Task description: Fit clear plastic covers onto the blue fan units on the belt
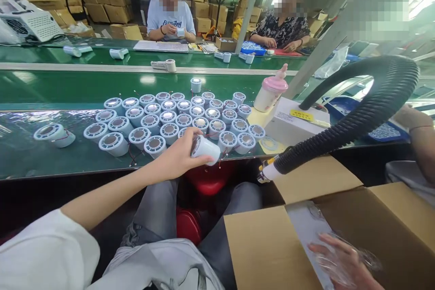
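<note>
Pale-blue cyl. unit is held tilted in L hand, smooth end pointed R, just in front of similar units, mostly stood upright w/ slotted rims up. Thin, crumpled clear plastic is bunched abt. R hand, in open carton.

Left hand bent in a grip, thumb opposed to the fingers, forearm slanting back behind them; right hand, well right of those fingers, half-extended.
</note>
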Motion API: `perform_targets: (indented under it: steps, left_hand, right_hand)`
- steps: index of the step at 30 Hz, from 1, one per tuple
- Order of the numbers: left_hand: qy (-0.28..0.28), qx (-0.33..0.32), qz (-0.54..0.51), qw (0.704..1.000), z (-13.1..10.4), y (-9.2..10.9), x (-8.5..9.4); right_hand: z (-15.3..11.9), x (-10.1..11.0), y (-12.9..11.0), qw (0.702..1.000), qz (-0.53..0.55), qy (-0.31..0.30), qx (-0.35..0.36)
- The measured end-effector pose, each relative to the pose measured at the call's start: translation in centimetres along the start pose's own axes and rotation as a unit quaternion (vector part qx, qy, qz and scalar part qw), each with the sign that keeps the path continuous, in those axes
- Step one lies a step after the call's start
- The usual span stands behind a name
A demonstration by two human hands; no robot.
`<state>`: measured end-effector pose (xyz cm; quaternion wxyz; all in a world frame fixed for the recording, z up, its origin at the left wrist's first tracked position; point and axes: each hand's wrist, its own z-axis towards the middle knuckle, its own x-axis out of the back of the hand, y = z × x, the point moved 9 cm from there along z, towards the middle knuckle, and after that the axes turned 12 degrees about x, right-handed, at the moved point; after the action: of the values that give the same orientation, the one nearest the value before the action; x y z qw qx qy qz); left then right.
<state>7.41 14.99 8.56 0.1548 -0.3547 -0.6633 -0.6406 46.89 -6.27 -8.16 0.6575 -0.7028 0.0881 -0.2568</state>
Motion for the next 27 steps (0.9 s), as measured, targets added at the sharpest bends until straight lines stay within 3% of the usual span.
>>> perform_targets:
  steps: [2, 4, 7, 9, 11, 13, 16, 18, 21, 24, 27]
  left_hand:
    - [-0.091, 0.052, -0.204, 0.973, -1.0, -1.8, -1.8]
    - [-0.192, 0.144, -0.355, 0.903, -1.9, -3.8, -5.1]
    - [-0.334, 0.277, -0.419, 0.798, -4.1, -5.4, -10.7]
    - [-0.403, 0.298, -0.379, 0.778, -5.4, -5.3, -13.0]
    - [-0.443, 0.25, -0.313, 0.802, -5.9, -4.5, -13.9]
    - [-0.435, 0.148, -0.213, 0.862, -5.6, -3.2, -13.6]
    - [-0.321, -0.028, -0.022, 0.947, -4.9, -1.1, -11.7]
    - [-0.256, -0.094, 0.054, 0.96, -4.9, -0.2, -10.8]
    - [-0.228, -0.121, 0.021, 0.966, -4.9, 0.1, -10.3]
    - [-0.21, -0.125, -0.056, 0.968, -4.4, -0.4, -10.1]
    - [-0.193, -0.157, -0.063, 0.967, -4.1, -1.1, -10.3]
  right_hand:
    - [-1.0, -5.6, -4.9, 0.981, -0.037, -0.127, 0.139]
    - [-3.2, -11.1, -9.9, 0.926, -0.124, -0.221, 0.279]
    - [-6.0, -17.3, -16.1, 0.823, -0.258, -0.235, 0.448]
    - [-6.5, -19.8, -18.4, 0.78, -0.324, -0.203, 0.495]
    - [-5.9, -21.1, -19.1, 0.766, -0.379, -0.175, 0.489]
    - [-5.0, -21.6, -18.7, 0.769, -0.418, -0.173, 0.452]
    - [-3.9, -21.8, -17.2, 0.789, -0.415, -0.223, 0.394]
    - [-3.6, -21.8, -16.2, 0.82, -0.357, -0.276, 0.352]
    - [-3.4, -21.5, -15.5, 0.881, -0.212, -0.32, 0.275]
    - [-3.1, -20.9, -15.7, 0.922, -0.098, -0.304, 0.221]
    - [-2.6, -20.2, -15.5, 0.947, -0.052, -0.261, 0.179]
